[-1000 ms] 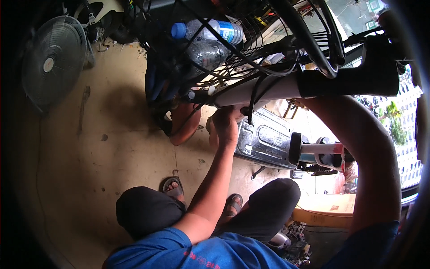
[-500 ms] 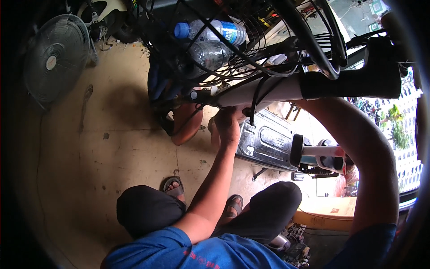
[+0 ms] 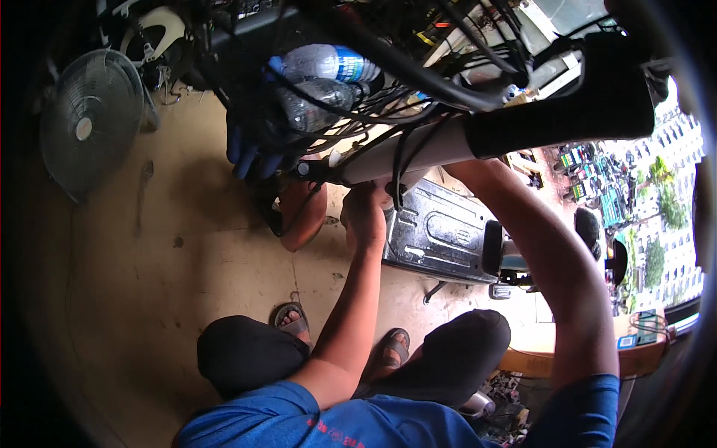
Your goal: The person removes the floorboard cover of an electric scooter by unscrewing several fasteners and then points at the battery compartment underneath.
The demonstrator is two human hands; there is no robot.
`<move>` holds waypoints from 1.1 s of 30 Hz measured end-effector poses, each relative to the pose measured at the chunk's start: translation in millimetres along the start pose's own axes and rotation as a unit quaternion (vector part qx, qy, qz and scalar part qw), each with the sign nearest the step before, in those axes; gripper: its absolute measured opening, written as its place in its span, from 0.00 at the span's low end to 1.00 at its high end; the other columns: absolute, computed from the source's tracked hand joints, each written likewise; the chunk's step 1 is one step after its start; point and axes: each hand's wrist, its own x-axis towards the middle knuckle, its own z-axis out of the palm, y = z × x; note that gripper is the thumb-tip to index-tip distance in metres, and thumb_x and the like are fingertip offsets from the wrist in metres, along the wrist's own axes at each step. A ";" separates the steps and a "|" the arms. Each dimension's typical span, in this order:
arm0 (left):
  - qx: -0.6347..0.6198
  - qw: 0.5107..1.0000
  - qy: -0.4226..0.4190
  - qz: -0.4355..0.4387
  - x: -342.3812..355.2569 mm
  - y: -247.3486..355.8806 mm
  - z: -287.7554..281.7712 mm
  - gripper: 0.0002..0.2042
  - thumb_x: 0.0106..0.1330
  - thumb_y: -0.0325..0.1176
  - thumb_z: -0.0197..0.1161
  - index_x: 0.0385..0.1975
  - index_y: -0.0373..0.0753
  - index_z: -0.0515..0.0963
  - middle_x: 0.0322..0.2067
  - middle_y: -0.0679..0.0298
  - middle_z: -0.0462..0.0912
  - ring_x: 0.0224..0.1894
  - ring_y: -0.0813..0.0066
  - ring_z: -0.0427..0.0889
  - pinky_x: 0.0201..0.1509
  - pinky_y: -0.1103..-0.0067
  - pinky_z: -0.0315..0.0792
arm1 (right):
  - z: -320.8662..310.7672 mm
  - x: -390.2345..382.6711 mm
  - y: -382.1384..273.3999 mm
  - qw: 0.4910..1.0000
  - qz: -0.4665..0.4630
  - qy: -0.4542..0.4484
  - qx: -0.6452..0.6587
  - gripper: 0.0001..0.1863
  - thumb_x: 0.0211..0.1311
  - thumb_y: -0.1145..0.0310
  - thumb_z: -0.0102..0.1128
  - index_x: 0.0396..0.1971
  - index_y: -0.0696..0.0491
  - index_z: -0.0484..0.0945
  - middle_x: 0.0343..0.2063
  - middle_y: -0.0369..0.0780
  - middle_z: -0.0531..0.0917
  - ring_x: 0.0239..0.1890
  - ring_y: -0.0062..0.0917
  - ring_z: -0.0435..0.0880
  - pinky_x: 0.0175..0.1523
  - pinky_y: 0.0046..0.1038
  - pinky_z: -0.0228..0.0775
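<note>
Gripping the pale tube [image 3: 418,153], left hand [image 3: 366,216] sits below blue-labelled bottles [image 3: 321,71].

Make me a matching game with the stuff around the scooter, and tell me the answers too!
Things:
1. fan
2. water bottles
3. left hand
4. sandals

Places:
A. on the floor between the knees
B. standing at the far left
C. reaching up under the pale handlebar tube
D. lying in the wire basket up top

Pairs: 1-B, 2-D, 3-C, 4-A
</note>
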 end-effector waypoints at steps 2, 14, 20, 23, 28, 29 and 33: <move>-0.019 0.997 0.005 -0.073 0.9 -1.8 -1.6 0.19 0.76 0.41 0.50 0.43 0.29 0.80 0.42 0.46 0.87 0.45 0.52 0.83 0.51 0.66 0.73 | 4.5 -5.5 7.2 0.997 -0.051 0.060 -0.004 0.11 0.62 0.66 0.65 0.40 0.55 0.82 0.32 0.44 0.82 0.36 0.33 0.82 0.41 0.36 0.73; -0.191 0.971 0.112 -0.091 -23.2 32.2 -4.6 0.15 0.74 0.36 0.58 0.48 0.29 0.81 0.43 0.64 0.84 0.46 0.70 0.84 0.46 0.75 0.81 | -25.0 -18.7 -13.3 0.980 0.128 -0.125 0.087 0.18 0.65 0.56 0.65 0.46 0.54 0.85 0.37 0.46 0.89 0.42 0.39 0.89 0.48 0.39 0.80; -0.124 0.985 0.121 0.000 -53.9 55.6 3.9 0.13 0.71 0.32 0.56 0.44 0.28 0.82 0.42 0.59 0.85 0.40 0.69 0.83 0.43 0.75 0.78 | -16.3 -16.4 -14.5 0.998 -0.033 0.049 0.018 0.18 0.61 0.63 0.69 0.48 0.55 0.82 0.36 0.47 0.87 0.44 0.44 0.88 0.51 0.41 0.81; 0.050 0.997 0.054 0.034 -71.0 74.1 0.5 0.15 0.72 0.37 0.58 0.34 0.29 0.83 0.30 0.59 0.87 0.33 0.72 0.82 0.41 0.73 0.74 | -12.2 -20.3 -9.4 0.987 0.086 0.044 0.126 0.16 0.61 0.60 0.71 0.30 0.61 0.83 0.34 0.51 0.88 0.40 0.48 0.88 0.46 0.43 0.80; 0.446 0.857 -0.258 0.034 -92.3 134.5 -23.7 0.15 0.68 0.43 0.60 0.36 0.37 0.86 0.33 0.52 0.88 0.38 0.54 0.87 0.45 0.63 0.77 | -18.2 -31.4 -6.5 0.974 0.181 0.000 0.136 0.21 0.61 0.52 0.72 0.32 0.58 0.85 0.38 0.47 0.90 0.42 0.43 0.90 0.47 0.41 0.81; 0.422 0.868 -0.258 0.049 -97.0 145.5 -22.1 0.15 0.68 0.43 0.60 0.36 0.37 0.86 0.33 0.52 0.88 0.38 0.54 0.87 0.45 0.63 0.77 | -19.7 -31.9 -6.3 0.970 0.217 -0.030 0.103 0.21 0.61 0.51 0.72 0.35 0.58 0.87 0.38 0.45 0.91 0.43 0.41 0.90 0.47 0.40 0.81; 0.603 0.575 -0.520 0.190 -108.8 170.0 -12.7 0.18 0.68 0.46 0.61 0.47 0.40 0.84 0.42 0.47 0.87 0.45 0.44 0.86 0.51 0.58 0.78 | -21.7 -26.9 3.0 0.953 0.245 -0.110 0.138 0.21 0.59 0.52 0.75 0.41 0.54 0.89 0.36 0.45 0.90 0.44 0.39 0.90 0.49 0.39 0.80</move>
